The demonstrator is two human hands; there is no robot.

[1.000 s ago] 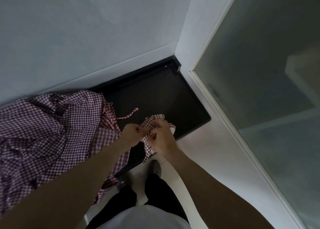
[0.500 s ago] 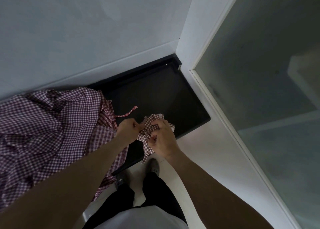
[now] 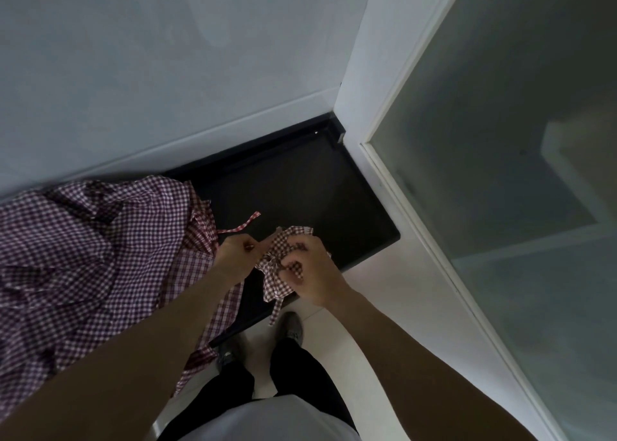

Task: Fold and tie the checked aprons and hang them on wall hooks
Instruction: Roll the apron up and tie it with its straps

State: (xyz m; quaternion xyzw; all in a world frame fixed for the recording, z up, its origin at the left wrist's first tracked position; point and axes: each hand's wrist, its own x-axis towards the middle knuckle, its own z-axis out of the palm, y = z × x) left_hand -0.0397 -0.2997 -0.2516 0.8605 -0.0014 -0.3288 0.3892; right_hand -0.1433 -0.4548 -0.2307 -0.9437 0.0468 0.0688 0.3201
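While tying bundle (image 3: 283, 267) strap | both hands pinching it, left (image 3: 235, 257), right (image 3: 312, 273) | pile (image 3: 93, 257) on surface (image 3: 300, 186) left | nothing hung yet

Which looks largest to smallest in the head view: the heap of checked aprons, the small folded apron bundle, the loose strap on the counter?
1. Heap of checked aprons, largest by far.
2. Folded apron bundle, gripped by the right hand and partly hidden by it.
3. Loose strap, smallest, a thin strip on the black counter.
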